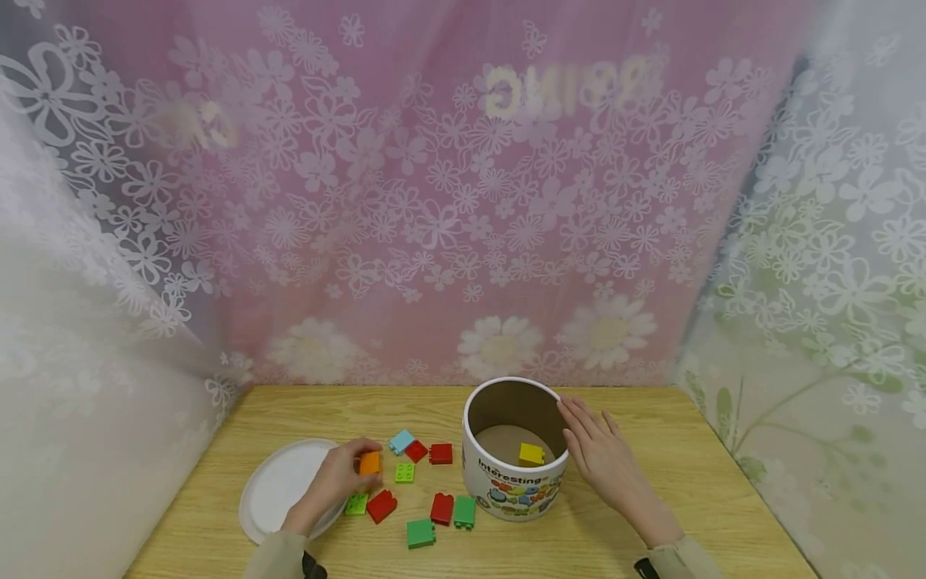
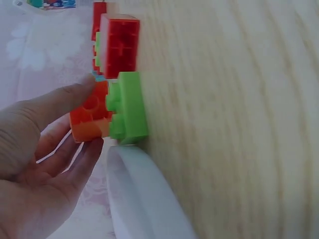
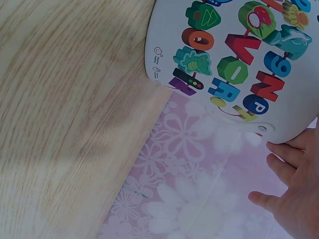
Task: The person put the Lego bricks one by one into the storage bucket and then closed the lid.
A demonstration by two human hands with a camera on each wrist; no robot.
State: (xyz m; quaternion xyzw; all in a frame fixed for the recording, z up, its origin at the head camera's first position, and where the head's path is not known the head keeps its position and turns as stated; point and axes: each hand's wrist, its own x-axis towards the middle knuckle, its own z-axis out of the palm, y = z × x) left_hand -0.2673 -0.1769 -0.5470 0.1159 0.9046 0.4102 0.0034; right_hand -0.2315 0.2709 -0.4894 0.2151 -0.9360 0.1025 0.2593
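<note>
the left hand (image 1: 338, 474) pinches an orange block (image 1: 371, 463), its thumb on one side and the fingers on the other, so the grip is narrow and filled. in the left wrist view the block's hollow underside faces the camera, and a light green block (image 2: 130, 108) sits right against it in view; whether the two touch cannot be told. lifting cleanly seems to call for a straight, upward start, so the studs of that neighbour do not catch, and for even pressure from thumb and fingertips, so the block does not twist.

the white dish (image 1: 278, 478) lies close under the left wrist, worth clearing with the forearm. a red block (image 1: 382, 507) rests near the hand, and a lime block (image 1: 404, 473) lies just beyond the fingertips; a tidy path keeps above both.

farther right, the right hand (image 1: 596, 450) holds nothing: its fingers are extended against the bucket (image 1: 472, 473) near the rim. light, steady contact there should keep it from sliding or tipping. inside, a yellow block (image 1: 531, 455) rests.
</note>
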